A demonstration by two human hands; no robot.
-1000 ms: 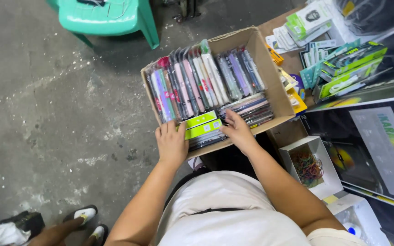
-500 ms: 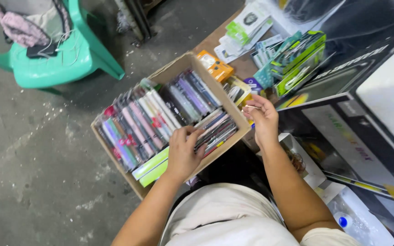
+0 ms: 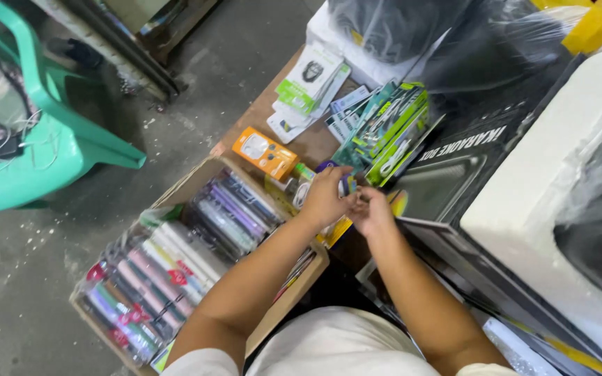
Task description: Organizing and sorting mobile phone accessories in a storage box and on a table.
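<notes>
My left hand and my right hand meet over the edge of a brown table, just past the right end of a cardboard box. The box is packed with upright phone cases in clear sleeves. My left hand's fingers curl round a small dark packet. My right hand's fingers touch the same spot, and what they grip is hidden. An orange pack lies just left of my hands.
Green-and-teal boxed accessories and white-green packs lie on the table beyond my hands. A black printed carton, a white foam block and plastic-wrapped goods stand at right. A green plastic chair stands at left on the concrete floor.
My left hand has left the box and moved right and forward to join my right hand at the table's edge. The view has swung right, shifting the box to the lower left.
</notes>
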